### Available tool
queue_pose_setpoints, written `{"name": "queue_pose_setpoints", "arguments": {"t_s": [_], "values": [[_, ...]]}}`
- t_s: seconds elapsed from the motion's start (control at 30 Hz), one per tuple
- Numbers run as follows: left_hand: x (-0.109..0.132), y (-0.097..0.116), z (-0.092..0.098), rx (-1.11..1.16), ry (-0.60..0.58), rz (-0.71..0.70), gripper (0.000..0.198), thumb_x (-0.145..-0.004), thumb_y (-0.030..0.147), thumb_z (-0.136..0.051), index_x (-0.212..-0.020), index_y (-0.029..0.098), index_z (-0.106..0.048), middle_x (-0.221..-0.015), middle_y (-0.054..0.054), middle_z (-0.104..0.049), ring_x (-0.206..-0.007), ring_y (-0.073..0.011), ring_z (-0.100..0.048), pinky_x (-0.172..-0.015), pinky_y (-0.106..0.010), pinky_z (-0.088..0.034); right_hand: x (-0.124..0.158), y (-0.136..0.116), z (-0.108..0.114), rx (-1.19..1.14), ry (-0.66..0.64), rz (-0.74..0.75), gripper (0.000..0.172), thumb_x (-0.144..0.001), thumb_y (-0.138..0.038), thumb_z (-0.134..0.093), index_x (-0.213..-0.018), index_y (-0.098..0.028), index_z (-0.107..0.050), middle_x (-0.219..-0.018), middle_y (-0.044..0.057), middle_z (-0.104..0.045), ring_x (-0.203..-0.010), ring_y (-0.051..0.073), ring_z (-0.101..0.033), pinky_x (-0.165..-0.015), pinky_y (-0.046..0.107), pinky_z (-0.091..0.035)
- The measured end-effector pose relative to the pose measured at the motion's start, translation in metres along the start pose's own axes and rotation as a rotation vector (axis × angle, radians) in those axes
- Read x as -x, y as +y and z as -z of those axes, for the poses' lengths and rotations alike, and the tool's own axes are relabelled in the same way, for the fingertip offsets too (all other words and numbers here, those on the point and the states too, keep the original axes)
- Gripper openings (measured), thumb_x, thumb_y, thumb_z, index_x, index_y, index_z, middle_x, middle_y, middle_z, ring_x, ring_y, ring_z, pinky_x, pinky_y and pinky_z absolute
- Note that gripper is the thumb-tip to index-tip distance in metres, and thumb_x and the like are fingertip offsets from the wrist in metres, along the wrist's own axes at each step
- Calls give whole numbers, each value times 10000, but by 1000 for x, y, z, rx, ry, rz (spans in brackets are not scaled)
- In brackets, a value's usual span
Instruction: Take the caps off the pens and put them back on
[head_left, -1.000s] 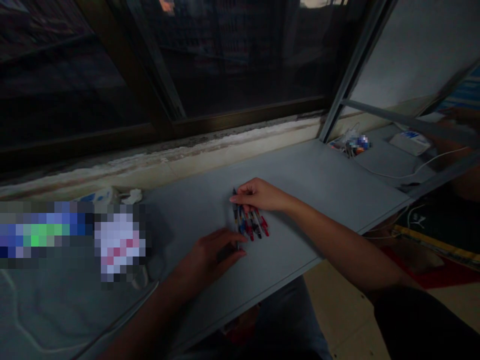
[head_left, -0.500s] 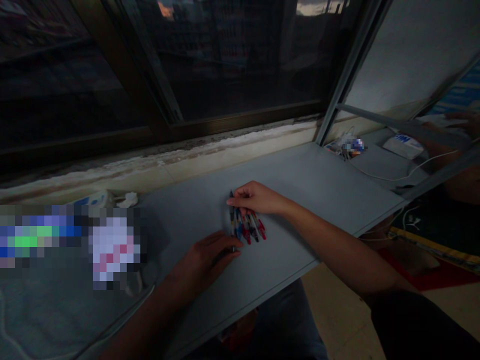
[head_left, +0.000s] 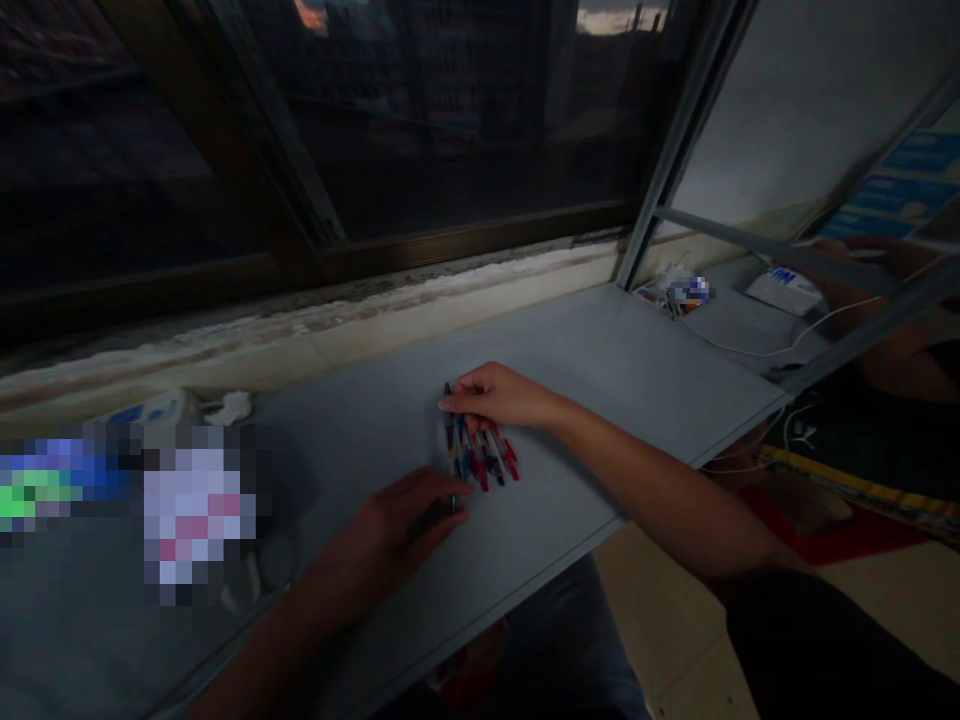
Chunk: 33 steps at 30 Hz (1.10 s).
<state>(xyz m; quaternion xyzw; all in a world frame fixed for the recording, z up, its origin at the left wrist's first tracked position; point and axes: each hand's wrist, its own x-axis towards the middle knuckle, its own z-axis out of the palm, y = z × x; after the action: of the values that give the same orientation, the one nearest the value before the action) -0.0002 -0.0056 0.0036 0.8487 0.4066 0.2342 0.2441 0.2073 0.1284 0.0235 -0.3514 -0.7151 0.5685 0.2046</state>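
A dark pen (head_left: 450, 440) lies lengthwise at the left side of a row of several pens on the grey desk (head_left: 555, 490). My right hand (head_left: 491, 393) is closed, thumb and forefinger at the far end of the dark pen, its other fingers over the tops of the row. At the pen's near end, the thumb and fingers of my left hand (head_left: 420, 505) close round it. Beside it, blue, black and red pens stick out below my right hand; a red pen (head_left: 511, 458) is rightmost. Their far ends are hidden under that hand.
A window (head_left: 465, 110) and rough sill (head_left: 300, 325) run behind the desk. Blurred items (head_left: 199, 510) and a crumpled white tissue (head_left: 229, 407) stand at left. Beyond a metal post (head_left: 660, 165), a white pack (head_left: 785, 288), a cable (head_left: 772, 355) and another person's arm (head_left: 862, 290) appear.
The view has shifted slightly, so the desk and hands sit further left in the picture. More of the dark pen's near end shows between my left fingers. The pen row looks the same.
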Motion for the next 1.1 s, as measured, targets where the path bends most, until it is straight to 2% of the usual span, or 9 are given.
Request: {"name": "queue_pose_setpoints", "arguments": {"t_s": [0.1,0.27,0.43,0.53,0.67,0.73,0.83,1.0,1.1], "values": [[0,-2,-1,-35,42,-28,221,-1071,349,-503,-1105,257,-701,-981,-14,-755,-861,-160,-744,-795,-260,-602,0,-1,0,-13,7,-15,379,-958,-336,-712,-656,-167,-559,-540,-55,-614,-473,62,-522,-503,199,-401],[1,-7,-2,-44,26,-20,228,-1059,388,-536,-1148,267,-709,-1019,-23,-766,-898,-172,-748,-823,-263,-606,0,-5,-1,-82,-1,-55,360,-953,-277,-718,-644,-164,-569,-503,-61,-602,-451,63,-513,-485,193,-410],[3,-8,-1,-7,41,-16,222,-1067,369,-521,-1110,272,-716,-984,-20,-760,-872,-170,-747,-808,-273,-606,-1,-5,0,-149,1,-78,321,-948,-271,-715,-669,-159,-600,-482,-61,-595,-438,68,-510,-476,196,-417],[4,-5,-1,5,21,7,222,-1044,396,-570,-1186,284,-698,-1001,-18,-764,-864,-168,-754,-797,-269,-614,-2,-4,0,-166,-9,-75,338,-945,-291,-708,-657,-160,-588,-462,-69,-569,-416,62,-479,-464,196,-398],[3,-4,-3,-4,34,22,372,-1039,434,-592,-1392,320,-611,-1073,-17,-767,-915,-163,-765,-848,-262,-616,-1,-3,-1,-150,-10,-24,366,-938,-287,-700,-623,-166,-557,-447,-74,-544,-410,60,-462,-455,199,-371],[2,-6,-3,-15,50,-8,341,-1053,461,-560,-1345,312,-653,-1068,-23,-762,-922,-169,-762,-859,-267,-616,-1,-4,-3,-143,-4,-16,364,-938,-271,-692,-620,-170,-546,-452,-73,-546,-416,63,-471,-455,203,-365],[3,-8,-3,-37,72,-43,315,-1073,469,-508,-1176,277,-735,-1029,-41,-759,-917,-183,-755,-855,-280,-619,0,-7,-5,-157,0,-45,351,-947,-258,-676,-633,-170,-546,-456,-75,-537,-417,63,-469,-461,208,-359],[4,-8,-1,-54,30,-52,281,-1070,419,-527,-1188,263,-729,-1065,-44,-772,-936,-187,-758,-847,-282,-625,2,-8,-5,-113,-32,-38,355,-962,-292,-663,-650,-172,-540,-472,-72,-534,-443,63,-474,-497,215,-371],[4,-8,-1,-64,46,-46,280,-1073,417,-517,-1147,257,-735,-1034,-44,-772,-923,-193,-758,-849,-301,-626,3,-8,-4,-51,-43,-15,346,-971,-335,-656,-683,-173,-554,-479,-71,-530,-448,66,-458,-492,221,-351]]}}
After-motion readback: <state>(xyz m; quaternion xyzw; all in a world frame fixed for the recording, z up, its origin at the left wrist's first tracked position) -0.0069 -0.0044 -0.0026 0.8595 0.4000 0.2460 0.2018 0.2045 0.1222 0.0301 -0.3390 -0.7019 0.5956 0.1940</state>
